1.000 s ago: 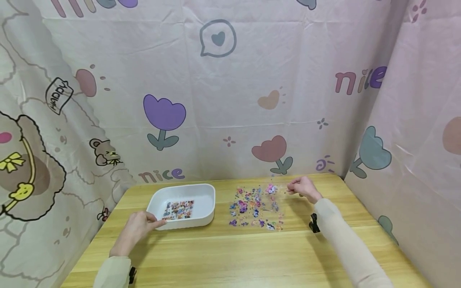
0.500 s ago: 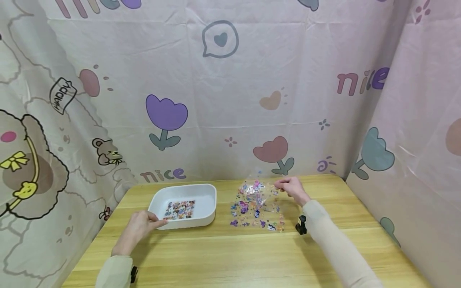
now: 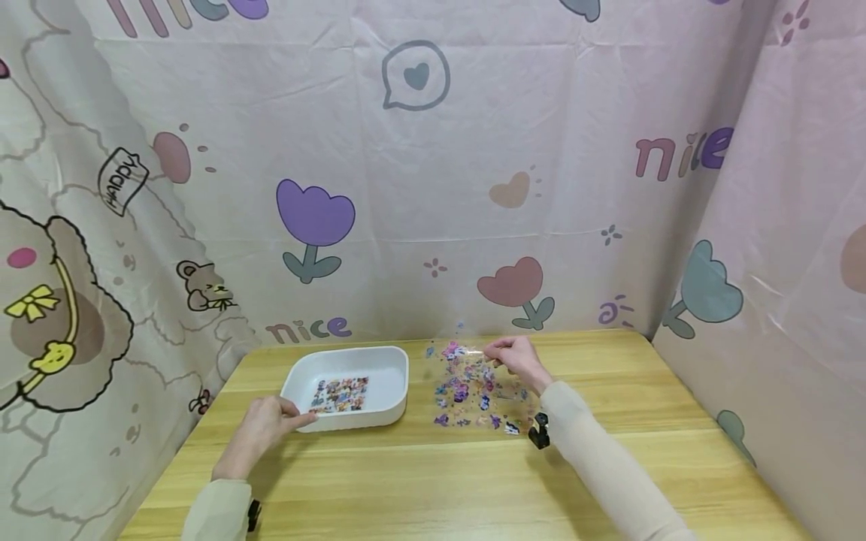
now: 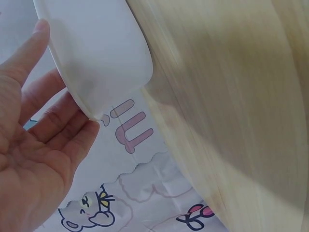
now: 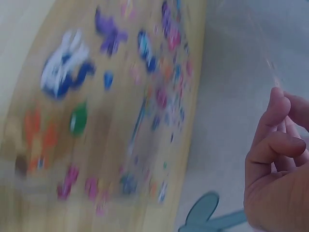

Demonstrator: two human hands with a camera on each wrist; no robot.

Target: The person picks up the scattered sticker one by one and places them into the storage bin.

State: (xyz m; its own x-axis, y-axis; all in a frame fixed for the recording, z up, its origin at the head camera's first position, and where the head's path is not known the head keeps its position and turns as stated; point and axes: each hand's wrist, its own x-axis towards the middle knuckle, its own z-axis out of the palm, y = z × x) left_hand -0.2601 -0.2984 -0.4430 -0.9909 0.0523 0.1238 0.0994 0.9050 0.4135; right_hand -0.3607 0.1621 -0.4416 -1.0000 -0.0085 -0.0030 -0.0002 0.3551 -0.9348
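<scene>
My left hand [image 3: 260, 432] grips the near left rim of a white plastic tray [image 3: 392, 412], thumb on one side and fingers on the other, as the left wrist view shows. A small sheet of colourful stickers [image 3: 345, 394] lies inside the tray. My right hand [image 3: 517, 361] pinches the edge of a clear sticker sheet [image 3: 452, 350], which hangs raised over the table's back. Below it another transparent sticker sheet [image 3: 496, 422], with several pony-like figures, lies flat on the wood. The two sheets overlap in the head view, so the held one's outline is hard to tell.
The wooden table [image 3: 419, 488] ends at a printed curtain [image 3: 406, 188] close behind the tray and the sheets. More curtain hangs at the left and right sides. Black devices [image 3: 539, 430] are strapped at both wrists.
My right hand has moved left, carrying the clear sticker sheet from the right side toward the tray. My left hand has stayed on the tray's rim; the view has shifted slightly.
</scene>
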